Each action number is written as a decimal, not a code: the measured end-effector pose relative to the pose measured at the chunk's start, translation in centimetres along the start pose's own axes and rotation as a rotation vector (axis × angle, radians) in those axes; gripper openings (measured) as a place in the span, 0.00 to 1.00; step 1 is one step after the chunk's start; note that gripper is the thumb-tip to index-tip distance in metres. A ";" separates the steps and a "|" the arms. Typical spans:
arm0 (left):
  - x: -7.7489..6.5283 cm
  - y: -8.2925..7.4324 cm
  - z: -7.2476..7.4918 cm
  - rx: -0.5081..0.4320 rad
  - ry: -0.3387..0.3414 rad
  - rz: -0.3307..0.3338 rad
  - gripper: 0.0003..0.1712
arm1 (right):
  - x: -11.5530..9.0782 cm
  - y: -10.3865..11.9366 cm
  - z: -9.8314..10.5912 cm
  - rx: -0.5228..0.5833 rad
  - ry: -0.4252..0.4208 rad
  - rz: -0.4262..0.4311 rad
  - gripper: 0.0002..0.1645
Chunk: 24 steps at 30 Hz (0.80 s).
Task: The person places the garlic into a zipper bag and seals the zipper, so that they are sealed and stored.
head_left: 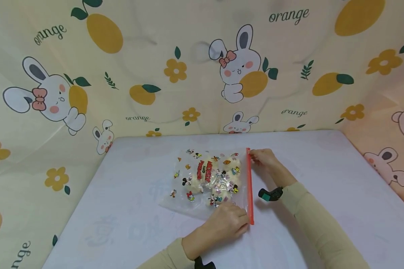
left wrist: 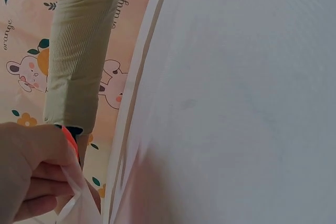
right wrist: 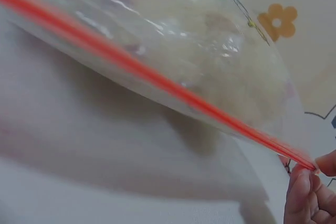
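A clear zip bag (head_left: 195,203) with cartoon prints and red lettering lies on the white table, with several pale, rounded lumps inside; what they are is unclear through the plastic. Its red zip strip (head_left: 250,186) runs along the right edge. My left hand (head_left: 226,221) pinches the near end of that edge; in the left wrist view its curled fingers (left wrist: 44,182) hold the plastic beside the red strip. At the far end, my right hand (head_left: 265,158) grips the zip corner. Seen from the right wrist, thumb and fingers (right wrist: 299,192) pinch the strip's tip.
The white table (head_left: 114,194) spreads out around the bag on all sides. Behind and beside it hangs a cream cloth (head_left: 188,33) printed with rabbits, oranges and flowers. A black strap device with a green patch (head_left: 271,194) sits at the right wrist.
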State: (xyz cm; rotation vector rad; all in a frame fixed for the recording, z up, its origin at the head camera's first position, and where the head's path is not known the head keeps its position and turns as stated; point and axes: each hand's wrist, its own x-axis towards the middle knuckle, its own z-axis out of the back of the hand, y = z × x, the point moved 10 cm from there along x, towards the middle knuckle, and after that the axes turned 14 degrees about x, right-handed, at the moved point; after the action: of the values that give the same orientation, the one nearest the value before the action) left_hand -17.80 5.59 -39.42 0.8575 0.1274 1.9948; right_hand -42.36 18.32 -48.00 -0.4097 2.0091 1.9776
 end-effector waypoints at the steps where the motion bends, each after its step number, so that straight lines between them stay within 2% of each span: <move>1: 0.0 -0.1 0.0 0.001 0.005 0.000 0.04 | 0.1 0.0 0.1 0.005 -0.003 -0.001 0.21; 7: 0.2 -0.2 -0.4 -0.033 0.041 0.011 0.04 | 0.6 -0.3 0.3 0.003 -0.023 -0.020 0.28; 17: 1.1 -0.2 -0.8 -0.074 0.075 0.068 0.03 | 1.1 -0.3 0.6 0.026 -0.021 -0.030 0.31; 24: 1.9 -1.0 -1.2 -0.084 0.075 0.054 0.03 | 1.2 -0.6 1.3 0.014 -0.038 -0.064 0.32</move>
State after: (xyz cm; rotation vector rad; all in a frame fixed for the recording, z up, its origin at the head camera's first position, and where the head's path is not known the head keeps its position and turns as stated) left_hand -18.42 7.88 -39.73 0.7398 0.0634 2.0682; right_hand -43.18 19.57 -49.02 -0.4245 1.9609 1.9177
